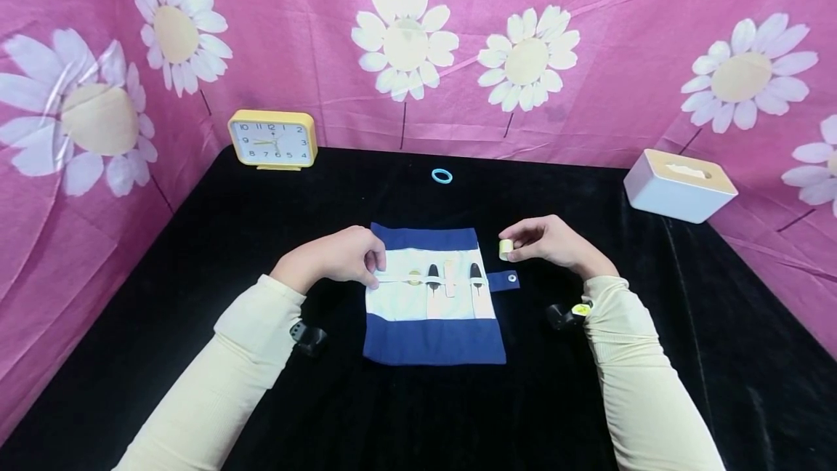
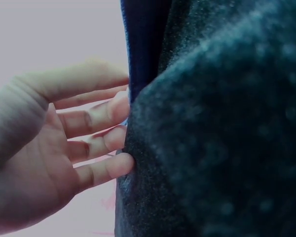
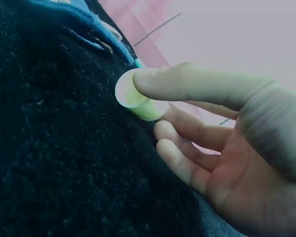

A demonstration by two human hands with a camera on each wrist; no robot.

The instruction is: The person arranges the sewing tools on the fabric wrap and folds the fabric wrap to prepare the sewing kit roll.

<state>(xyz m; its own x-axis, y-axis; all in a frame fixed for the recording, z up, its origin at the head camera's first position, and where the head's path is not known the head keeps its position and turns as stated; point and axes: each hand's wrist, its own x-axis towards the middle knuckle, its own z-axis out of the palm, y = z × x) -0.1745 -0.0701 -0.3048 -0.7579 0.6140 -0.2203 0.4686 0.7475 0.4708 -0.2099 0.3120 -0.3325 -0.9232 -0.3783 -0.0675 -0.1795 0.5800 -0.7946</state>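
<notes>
A blue and white cloth tool roll (image 1: 431, 341) lies unfolded on the black-covered table. Across its white middle runs a white elastic band, which holds two small black-handled tools (image 1: 475, 275), a pale flat strip (image 1: 450, 278) and a round yellowish piece (image 1: 415, 278). My left hand (image 1: 346, 254) is at the roll's left edge, thumb and fingers pinching the cloth by the band; the fingertips are partly hidden in the left wrist view. Right of the roll, my right hand (image 1: 546, 242) pinches a small pale-yellow cylinder (image 3: 150, 109) with a white round end between thumb and fingers.
A blue strap with a snap (image 1: 512, 278) sticks out from the roll's right side. Farther back lies a light-blue ring (image 1: 442, 176). A yellow clock (image 1: 273, 139) stands at back left, a tissue box (image 1: 680, 186) at back right. Pink flowered cloth hangs behind.
</notes>
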